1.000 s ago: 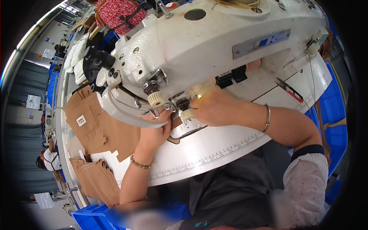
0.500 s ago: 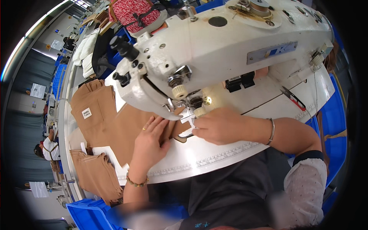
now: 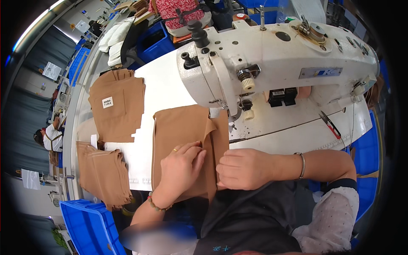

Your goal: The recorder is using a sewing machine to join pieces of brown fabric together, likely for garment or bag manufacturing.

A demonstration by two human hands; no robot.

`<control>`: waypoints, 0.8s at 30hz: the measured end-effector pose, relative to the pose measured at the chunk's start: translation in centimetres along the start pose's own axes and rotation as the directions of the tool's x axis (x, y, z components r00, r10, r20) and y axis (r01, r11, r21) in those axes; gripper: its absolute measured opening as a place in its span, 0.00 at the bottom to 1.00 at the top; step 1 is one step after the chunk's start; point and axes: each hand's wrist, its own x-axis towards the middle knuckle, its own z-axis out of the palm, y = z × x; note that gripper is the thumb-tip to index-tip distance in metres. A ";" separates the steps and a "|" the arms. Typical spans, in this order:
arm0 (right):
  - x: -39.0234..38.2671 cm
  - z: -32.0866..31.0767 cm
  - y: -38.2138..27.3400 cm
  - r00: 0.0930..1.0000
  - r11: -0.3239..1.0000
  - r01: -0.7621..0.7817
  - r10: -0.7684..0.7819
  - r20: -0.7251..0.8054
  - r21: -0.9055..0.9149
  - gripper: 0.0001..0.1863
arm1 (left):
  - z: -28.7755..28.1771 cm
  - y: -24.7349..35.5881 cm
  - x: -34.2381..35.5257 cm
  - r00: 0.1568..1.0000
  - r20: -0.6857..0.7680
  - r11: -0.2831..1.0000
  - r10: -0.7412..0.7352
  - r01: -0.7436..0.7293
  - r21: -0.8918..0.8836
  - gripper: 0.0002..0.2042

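Observation:
A brown fabric piece (image 3: 178, 125) lies on the white table under the sewing machine (image 3: 238, 51). A fold runs down its right part, and its lower end hangs over the table's near edge. My left hand (image 3: 182, 165), with a ring and a beaded bracelet, is curled closed on the cloth left of the fold. My right hand (image 3: 244, 169), with a metal bangle, is a fist at the cloth's right edge; its fingertips are hidden. The cloth's far end reaches beside the presser foot area, which the machine head partly hides.
Left of the work lie a stack of brown fabric panels (image 3: 117, 97) with a white label and another brown stack (image 3: 104, 174). Red-handled thread snips (image 3: 330, 125) rest at the right. Blue crates (image 3: 91, 225) stand around the table. A person in red patterned clothing (image 3: 176, 10) is beyond.
Both hands have come nearer to my body, drawing the brown cloth back from the needle area. More of the cloth now shows. The whole view has shifted, too.

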 end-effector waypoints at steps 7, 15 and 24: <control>-2.1 0.9 2.8 0.990 0.960 -0.094 0.117 0.076 -0.263 0.08 | 1.0 -0.5 -0.1 0.993 -0.037 0.993 0.111 -0.112 -0.046 0.04; -3.5 -0.4 3.7 0.977 0.945 -0.124 0.170 0.130 -0.304 0.09 | 2.4 -1.1 -0.4 0.968 -0.037 0.968 0.248 -0.249 -0.019 0.09; -3.5 -1.9 3.0 0.965 0.940 -0.132 0.195 0.176 -0.316 0.11 | 4.0 0.4 4.5 0.941 -0.021 0.940 0.337 -0.338 -0.046 0.14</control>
